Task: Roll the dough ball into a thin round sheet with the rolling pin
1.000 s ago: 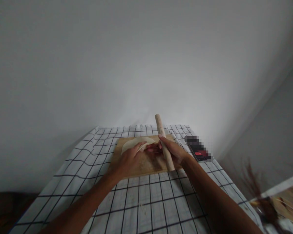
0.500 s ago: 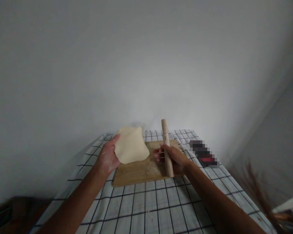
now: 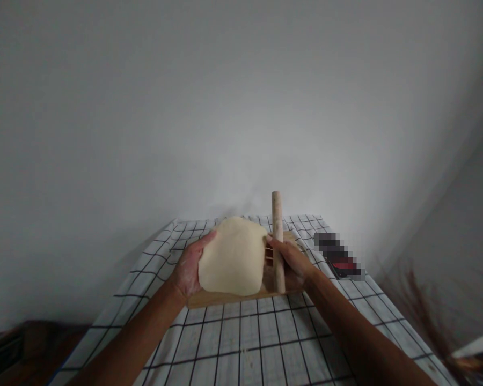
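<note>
A flat, pale sheet of dough point(image 3: 232, 257) is held up above the wooden board point(image 3: 209, 300). My left hand point(image 3: 189, 266) grips its left edge, thumb on the near face and the other fingers hidden behind. My right hand point(image 3: 293, 260) holds a wooden rolling pin point(image 3: 278, 241) upright in the crook of the thumb. The right thumb and fingertips reach the dough's right edge; whether they pinch it is hard to make out. Most of the board is hidden behind the dough.
A white cloth with dark grid lines point(image 3: 245, 332) covers the table. On the right of the board lies a dark and red object point(image 3: 340, 257), blurred by pixels. A plain grey wall point(image 3: 241, 107) rises behind the table. Reddish dry stems point(image 3: 422, 311) stand beyond the right edge.
The dough has moved right, and more of its face now turns toward me. My left hand has gone right with it. The rolling pin stands more upright, and my right fingertips have come to the dough's edge.
</note>
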Motion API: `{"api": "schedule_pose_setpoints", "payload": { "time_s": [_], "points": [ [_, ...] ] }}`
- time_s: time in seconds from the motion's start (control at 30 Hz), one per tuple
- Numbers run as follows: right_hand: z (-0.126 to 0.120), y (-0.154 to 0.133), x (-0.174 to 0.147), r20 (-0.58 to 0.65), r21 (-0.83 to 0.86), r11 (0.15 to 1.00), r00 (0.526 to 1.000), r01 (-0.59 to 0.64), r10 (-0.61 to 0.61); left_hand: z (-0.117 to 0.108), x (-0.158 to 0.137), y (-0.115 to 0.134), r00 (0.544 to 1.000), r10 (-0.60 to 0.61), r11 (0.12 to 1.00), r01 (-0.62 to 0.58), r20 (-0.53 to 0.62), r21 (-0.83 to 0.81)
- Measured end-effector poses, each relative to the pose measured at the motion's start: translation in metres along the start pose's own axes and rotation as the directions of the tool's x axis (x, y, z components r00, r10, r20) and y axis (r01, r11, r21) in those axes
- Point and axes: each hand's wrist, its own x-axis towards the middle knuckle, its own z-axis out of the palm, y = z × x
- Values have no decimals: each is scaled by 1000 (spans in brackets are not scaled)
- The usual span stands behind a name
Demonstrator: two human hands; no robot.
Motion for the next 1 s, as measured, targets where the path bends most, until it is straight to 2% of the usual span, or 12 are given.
{"api": "schedule_pose_setpoints", "payload": {
  "time_s": [0.1,0.27,0.4,0.53,0.63,0.77,0.83,0.9,0.93,1.0],
  "points": [
    [-1,-4,-1,-37,-100,993,997,59,-63,2,3,-4,986,-147,988,150,77,-29],
    [-8,-8,5,-92,-144,988,994,53,-66,-3,13,-11,963,-235,965,248,134,-87],
    [-13,-7,8,-111,-86,996,994,10,-20,-6,25,-16,965,-225,968,237,133,-82],
    [-13,-7,6,-63,-70,998,998,-3,-1,-3,32,-18,961,-227,967,242,157,-79],
    [-12,-6,5,-32,-64,998,999,-18,16,-1,33,-16,966,-222,974,227,136,-24],
    [-11,-1,6,-71,-40,996,995,-77,74,3,36,-16,970,-214,977,209,117,51],
    [-11,4,8,-75,-28,997,994,-76,74,4,40,-15,989,-122,984,111,79,140],
    [-14,6,11,-90,-22,998,995,-52,50,2,45,-12,992,123,955,-109,-34,276],
    [-15,6,13,-116,-31,999,993,-33,29,0,47,-10,961,258,919,-214,-97,330],
    [-20,3,15,-194,-79,997,980,26,-41,-7,52,-6,860,474,824,-357,-190,441]
  ]
}}
